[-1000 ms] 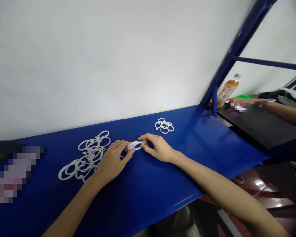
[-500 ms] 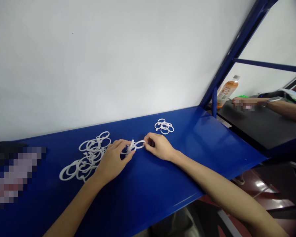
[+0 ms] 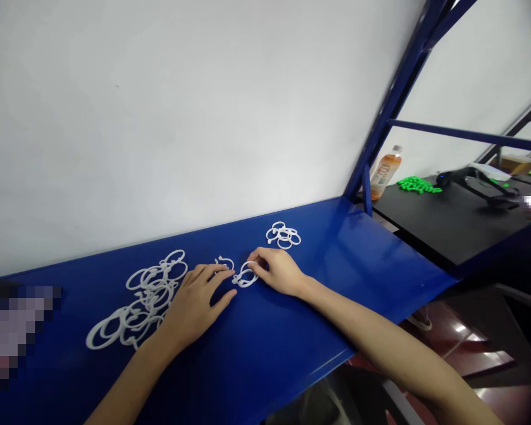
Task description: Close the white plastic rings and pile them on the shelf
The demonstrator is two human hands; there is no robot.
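Between the two hands, over the blue tabletop [image 3: 256, 360], one white knobbed ring piece [image 3: 244, 284] sits at the fingertips of the right hand [image 3: 278, 271]; its loops overlap, and whether it touches the surface cannot be told. Half a second ago the left thumb and fingers were pinching white loops that met this piece; now they have let go, and one open white ring [image 3: 228, 259] shows just beyond the left fingers, apart from the held piece. The right grip is clamped on the near-hand edge of its piece, thumb and curled fingers together. The left hand [image 3: 194, 304] lies palm down, its grip apart, fingers stretched forward and thumb spread; contact with the open ring is unclear.

Beside the left wrist spreads one heap of white rings [image 3: 151, 297], too tangled to count. Past the right hand lies one smaller cluster of white rings [image 3: 284, 235], overlapping, roughly five or six. Farther right, on a black desk [image 3: 416, 221], stand one bottle of orange drink [image 3: 384, 174] and one pile of green pieces [image 3: 418, 185]; another person's hand, there before, has gone from view.
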